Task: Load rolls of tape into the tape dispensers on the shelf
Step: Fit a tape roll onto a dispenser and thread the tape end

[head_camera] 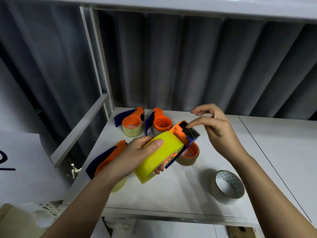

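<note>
We see a white metal shelf [188,191] with a grey pleated curtain [188,62] hanging behind it; on the shelf board lie the task's things. Our left hand [135,157] holds, raised above the board, an orange-and-blue plastic tape dispenser loaded with a wide yellow roll of tape [159,155]; the thumb presses on the yellow face and the fingers curl underneath, so the hand is wrapped round the roll. Our right hand [217,124] reaches to the dispenser's toothed metal cutter [193,133]; its thumb and forefinger meet at the top edge of the cutter, though we cannot tell whether they pinch tape there; the other fingers are loosely spread above. Beneath our left wrist lies a third orange-and-blue dispenser with pale tape [106,162], partly hidden; at the back stand two more loaded dispensers, one to the left [132,122] and one just beside it [161,124]; another pale roll with an orange core [190,155] sits under the held dispenser; a loose whitish roll of tape [227,187] rests well apart, near the front right.
</note>
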Demonstrator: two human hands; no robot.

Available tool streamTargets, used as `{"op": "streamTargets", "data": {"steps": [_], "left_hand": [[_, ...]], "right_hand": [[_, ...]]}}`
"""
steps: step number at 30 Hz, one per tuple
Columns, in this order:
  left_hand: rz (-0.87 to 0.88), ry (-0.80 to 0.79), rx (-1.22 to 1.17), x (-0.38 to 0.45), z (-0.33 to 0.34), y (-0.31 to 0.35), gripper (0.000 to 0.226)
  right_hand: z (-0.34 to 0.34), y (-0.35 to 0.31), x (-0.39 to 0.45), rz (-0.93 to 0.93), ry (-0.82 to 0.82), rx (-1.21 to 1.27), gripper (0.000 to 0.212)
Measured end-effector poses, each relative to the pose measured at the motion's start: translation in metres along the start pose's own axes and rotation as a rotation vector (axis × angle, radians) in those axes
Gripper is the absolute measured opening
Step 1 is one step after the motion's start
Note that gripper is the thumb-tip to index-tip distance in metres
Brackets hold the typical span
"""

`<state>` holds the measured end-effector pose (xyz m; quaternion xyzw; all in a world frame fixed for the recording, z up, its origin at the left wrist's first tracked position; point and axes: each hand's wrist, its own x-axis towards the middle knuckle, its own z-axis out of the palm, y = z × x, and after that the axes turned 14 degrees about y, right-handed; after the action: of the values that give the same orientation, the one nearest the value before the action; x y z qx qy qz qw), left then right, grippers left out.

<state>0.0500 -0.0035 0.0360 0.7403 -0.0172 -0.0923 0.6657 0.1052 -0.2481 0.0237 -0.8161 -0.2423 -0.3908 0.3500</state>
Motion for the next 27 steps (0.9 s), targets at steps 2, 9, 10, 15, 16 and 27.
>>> {"op": "streamTargets", "data": {"steps": [2, 9, 10, 15, 16, 27], "left_hand": [[-0.008, 0.003, -0.015, 0.0, -0.001, 0.0, 0.05], [-0.018, 0.024, -0.024, -0.002, -0.002, 0.004, 0.046], [-0.016, 0.026, -0.022, -0.002, -0.001, 0.005, 0.047], [-0.012, 0.04, 0.005, -0.003, -0.003, 0.004, 0.049], [-0.009, 0.039, 0.019, -0.003, -0.003, 0.004, 0.05], [-0.02, 0.104, 0.064, -0.009, -0.006, 0.006, 0.015]], "right_hand": [[0.0, 0.0, -0.001, -0.041, -0.021, -0.043, 0.043], [-0.005, 0.0, 0.0, -0.111, -0.086, -0.134, 0.044], [-0.006, 0.0, 0.0, -0.105, -0.101, -0.139, 0.047], [-0.009, -0.001, -0.001, -0.12, -0.153, -0.144, 0.053], [-0.01, -0.002, -0.001, -0.123, -0.165, -0.149, 0.052], [-0.012, 0.0, 0.003, -0.183, -0.088, -0.12, 0.046]]}}
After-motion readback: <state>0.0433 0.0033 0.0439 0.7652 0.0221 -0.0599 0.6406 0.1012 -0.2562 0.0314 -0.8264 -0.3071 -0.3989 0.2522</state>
